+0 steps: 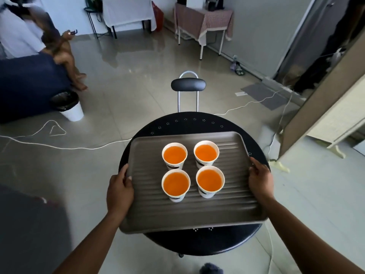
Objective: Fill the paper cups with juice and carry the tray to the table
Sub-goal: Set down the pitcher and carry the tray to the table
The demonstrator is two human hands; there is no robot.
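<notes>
Tray (pixel 150 204) lying lower centre, long axis left-right, over the round black table (pixel 197 120) | you are clamping its short edges, left hand (pixel 119 191) and right hand (pixel 260 179) | four paper cups (pixel 174 155) full of juice | possibly touching down already.

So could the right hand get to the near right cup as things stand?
Probably not yet: the right hand grips the tray edge. The near right cup sits unobstructed close by, but letting go risks tipping it.
</notes>
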